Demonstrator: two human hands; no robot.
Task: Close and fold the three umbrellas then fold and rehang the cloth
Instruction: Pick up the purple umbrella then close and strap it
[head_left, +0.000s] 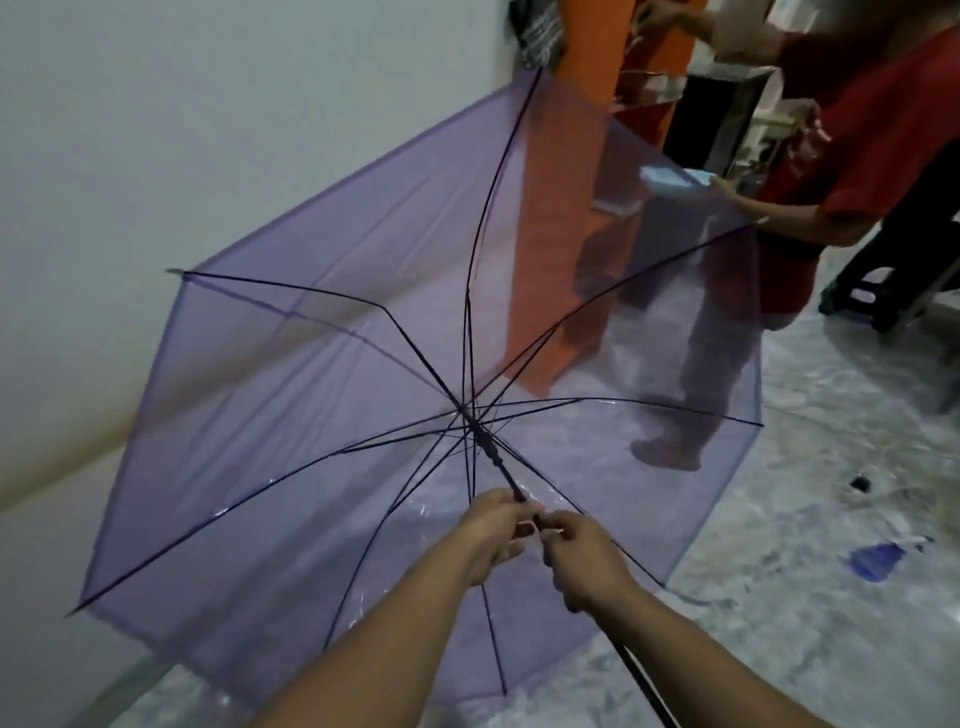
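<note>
Umbrella (322, 395), fully open, held out in front of the person and tipped so its inside faces them; canopy spreads up and to the left, toward the pale wall (156, 130), lower edge close to the floor (831, 441). Long axis is the dark shaft (498, 462): it runs from the hub, where the ribs meet, down and toward the person, passes between the two hands and carries on below the right forearm toward the bottom edge. Left hand (493, 535) grips the shaft highest, fingers curled round it just below the black runner (485, 441), so it sits nearer the runner. Right hand (584, 551) sits just beside the left, touching or nearly so, fingers curled and seemingly pinching something small on the shaft; which part is too small to tell. My reading: closing turns on sliding the runner down this axis toward the hands, and the left hand is best placed for that. Canopy is thin, see-through purple film, taut and smooth between panels, a little crinkled and glossy near the hands. Ribs are thin dark metal rods, tips poking past the hem. Floor looks like mottled grey stone. Beyond the canopy stands another person in a red shirt (883, 130), legs showing through the film. A blue scrap (878, 561) lies on the floor to the right.
</note>
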